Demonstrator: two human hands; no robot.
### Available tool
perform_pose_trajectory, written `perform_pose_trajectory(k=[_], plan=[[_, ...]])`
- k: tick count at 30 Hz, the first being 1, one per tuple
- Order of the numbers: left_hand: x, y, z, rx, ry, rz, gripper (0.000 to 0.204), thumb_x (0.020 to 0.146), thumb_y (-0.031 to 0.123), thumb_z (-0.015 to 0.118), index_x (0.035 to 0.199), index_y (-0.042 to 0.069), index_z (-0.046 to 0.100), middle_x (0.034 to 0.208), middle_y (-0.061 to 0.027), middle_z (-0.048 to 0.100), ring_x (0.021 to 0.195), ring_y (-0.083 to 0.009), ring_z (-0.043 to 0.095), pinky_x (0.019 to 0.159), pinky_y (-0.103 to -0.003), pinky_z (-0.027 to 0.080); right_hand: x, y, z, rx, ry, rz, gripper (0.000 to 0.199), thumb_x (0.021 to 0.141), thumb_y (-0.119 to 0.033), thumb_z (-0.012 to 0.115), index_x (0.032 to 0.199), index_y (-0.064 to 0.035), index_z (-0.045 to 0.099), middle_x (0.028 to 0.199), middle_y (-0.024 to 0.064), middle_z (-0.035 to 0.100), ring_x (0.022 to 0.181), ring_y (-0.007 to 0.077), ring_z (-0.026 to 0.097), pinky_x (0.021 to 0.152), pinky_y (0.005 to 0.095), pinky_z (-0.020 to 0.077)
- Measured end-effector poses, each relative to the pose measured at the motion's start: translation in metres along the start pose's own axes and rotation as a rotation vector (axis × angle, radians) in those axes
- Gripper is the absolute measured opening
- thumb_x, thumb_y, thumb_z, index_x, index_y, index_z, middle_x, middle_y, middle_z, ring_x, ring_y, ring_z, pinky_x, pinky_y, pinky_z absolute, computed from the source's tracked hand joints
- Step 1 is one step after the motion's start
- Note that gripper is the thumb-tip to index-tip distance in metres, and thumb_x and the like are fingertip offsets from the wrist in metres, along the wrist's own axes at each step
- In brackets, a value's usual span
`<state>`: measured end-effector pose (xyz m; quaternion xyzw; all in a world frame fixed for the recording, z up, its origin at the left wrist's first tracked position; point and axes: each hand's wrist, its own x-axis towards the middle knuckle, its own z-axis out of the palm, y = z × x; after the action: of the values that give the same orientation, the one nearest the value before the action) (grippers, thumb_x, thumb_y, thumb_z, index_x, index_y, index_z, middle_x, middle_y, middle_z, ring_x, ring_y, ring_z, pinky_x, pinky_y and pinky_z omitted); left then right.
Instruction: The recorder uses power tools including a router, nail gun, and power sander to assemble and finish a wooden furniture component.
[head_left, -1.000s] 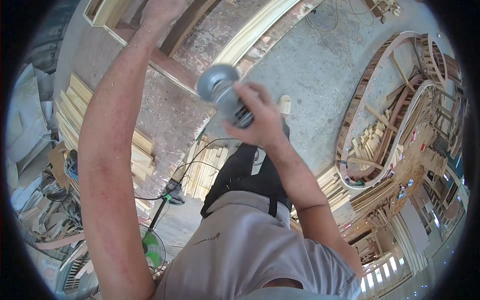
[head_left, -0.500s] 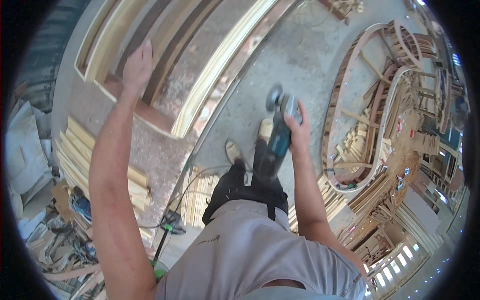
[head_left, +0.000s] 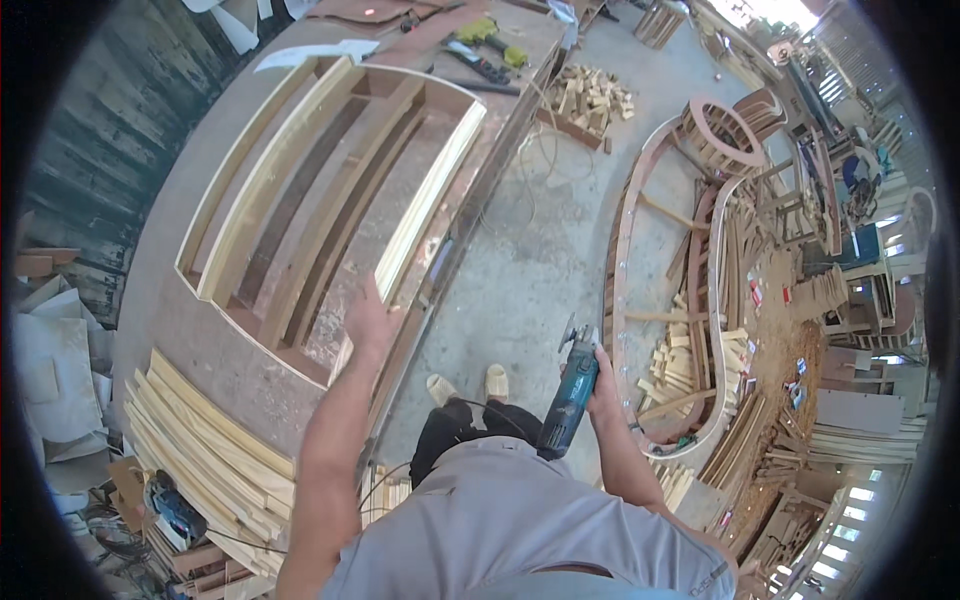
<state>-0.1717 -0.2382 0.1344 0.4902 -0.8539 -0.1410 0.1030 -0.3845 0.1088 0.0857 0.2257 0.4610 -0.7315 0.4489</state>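
My right hand (head_left: 604, 378) grips a blue angle grinder (head_left: 571, 387) down at my side, its disc pointing away over the concrete floor. My left hand (head_left: 370, 322) is raised with fingers apart, resting on or just above the near edge of a curved pale-wood frame (head_left: 300, 200) that lies on a long workbench (head_left: 170, 330). The grinder's cord runs back toward my waist. My feet (head_left: 470, 385) stand on the floor beside the bench.
A stack of curved pale slats (head_left: 200, 440) lies at the bench's near left. A large curved wooden frame (head_left: 680, 300) lies on the floor to the right, with offcut piles (head_left: 588, 100) and tools (head_left: 480, 45) beyond. A blue tool (head_left: 175, 505) sits lower left.
My right hand has lowered the grinder from overhead down to my side. My left hand has come down toward the frame's near edge, and the view has tilted down onto the bench.
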Motion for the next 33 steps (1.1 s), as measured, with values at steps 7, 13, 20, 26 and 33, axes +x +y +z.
perform_pose_trajectory(k=[7, 13, 20, 26, 33], plan=[[-0.01, -0.016, -0.099, -0.102, -0.177, -0.057, 0.044, 0.07, 0.015, 0.065, 0.111, 0.004, 0.055, 0.1, -0.0222, 0.062, 0.094, -0.0377, 0.059, 0.083, -0.045, 0.046, -0.009, 0.009, 0.028, 0.189, -0.097, -0.089, 0.054, 0.084, -0.055, 0.05, 0.1, -0.0033, 0.057, 0.084, 0.0182, 0.061, 0.072, 0.0312, 0.061, 0.066, 0.0416, 0.0535], [-0.049, -0.064, -0.31, 0.202, 0.044, -0.075, 0.077, 0.069, 0.048, 0.073, 0.123, -0.001, 0.05, 0.115, -0.0189, 0.059, 0.106, -0.0343, 0.056, 0.093, -0.044, 0.042, 0.001, 0.011, 0.07, 0.094, -0.109, -0.207, 0.055, 0.082, -0.058, 0.049, 0.093, -0.0047, 0.057, 0.077, 0.0146, 0.06, 0.066, 0.0304, 0.06, 0.059, 0.0403, 0.053], [-0.042, -0.188, -0.49, -0.15, 0.141, -0.207, 0.026, 0.079, 0.021, 0.063, 0.076, -0.004, 0.064, 0.063, 0.0005, 0.057, 0.062, -0.0074, 0.05, 0.058, -0.026, 0.042, -0.001, 0.019, 0.125, 0.029, -0.254, -0.265, 0.05, 0.084, -0.054, 0.05, 0.103, -0.0077, 0.055, 0.088, 0.0126, 0.061, 0.075, 0.0317, 0.062, 0.067, 0.0432, 0.0536], [-0.076, -0.247, -0.48, -0.063, 0.435, 0.0, 0.021, 0.078, 0.017, 0.064, 0.084, -0.003, 0.064, 0.069, -0.0054, 0.062, 0.063, -0.011, 0.054, 0.06, -0.028, 0.044, 0.012, 0.028, 0.154, -0.02, -0.163, -0.139, 0.053, 0.081, -0.056, 0.051, 0.095, -0.0057, 0.057, 0.083, 0.0183, 0.062, 0.069, 0.0314, 0.061, 0.062, 0.0424, 0.0534], [-0.103, -0.091, -0.349, -1.232, 1.333, -0.002, 0.034, 0.093, 0.023, 0.046, 0.061, 0.011, 0.043, 0.06, -0.0027, 0.044, 0.058, -0.0133, 0.048, 0.054, -0.021, 0.038, 0.02, 0.022, 0.16, -0.023, -0.394, -0.102, 0.053, 0.08, -0.057, 0.053, 0.094, -0.0058, 0.056, 0.081, 0.0171, 0.062, 0.069, 0.0305, 0.06, 0.064, 0.0413, 0.0526]])
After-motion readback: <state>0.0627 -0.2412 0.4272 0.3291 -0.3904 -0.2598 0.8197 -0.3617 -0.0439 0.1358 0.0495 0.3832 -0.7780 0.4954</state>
